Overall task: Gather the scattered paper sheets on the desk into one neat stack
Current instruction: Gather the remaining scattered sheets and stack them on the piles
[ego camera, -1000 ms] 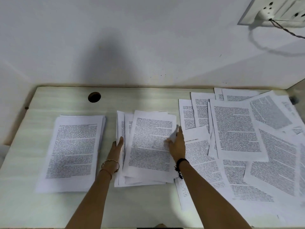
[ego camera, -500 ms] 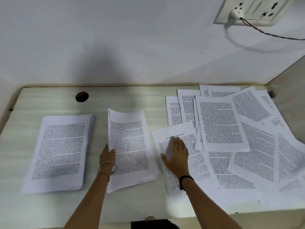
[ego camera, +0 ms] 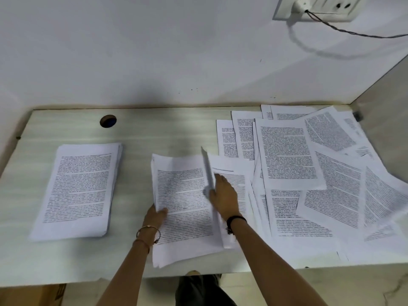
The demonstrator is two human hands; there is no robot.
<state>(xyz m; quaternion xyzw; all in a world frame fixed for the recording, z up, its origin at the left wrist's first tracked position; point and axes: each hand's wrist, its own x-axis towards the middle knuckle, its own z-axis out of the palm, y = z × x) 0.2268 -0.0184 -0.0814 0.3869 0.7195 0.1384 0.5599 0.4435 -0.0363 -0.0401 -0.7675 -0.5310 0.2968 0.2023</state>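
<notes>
On the desk (ego camera: 154,133), left hand (ego camera: 154,216) gripping the middle pile (ego camera: 183,195) by its edge, right hand (ego camera: 224,197) pinching a raised sheet (ego camera: 207,166).

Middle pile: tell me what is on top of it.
The left hand rests its thumb on the middle pile at its left edge; the right hand holds a tilted sheet over its right edge. Lower pages are covered.

Both forearms (ego camera: 123,277) are bare. At the wrist of the left hand (ego camera: 155,217) sit a thin gold-toned bangle (ego camera: 147,227) and, just behind it, a slim cord bracelet (ego camera: 141,241). The right hand (ego camera: 225,199) has a black band (ego camera: 236,218) with a small knotted tail. Dark trousers (ego camera: 198,290) show below.
</notes>
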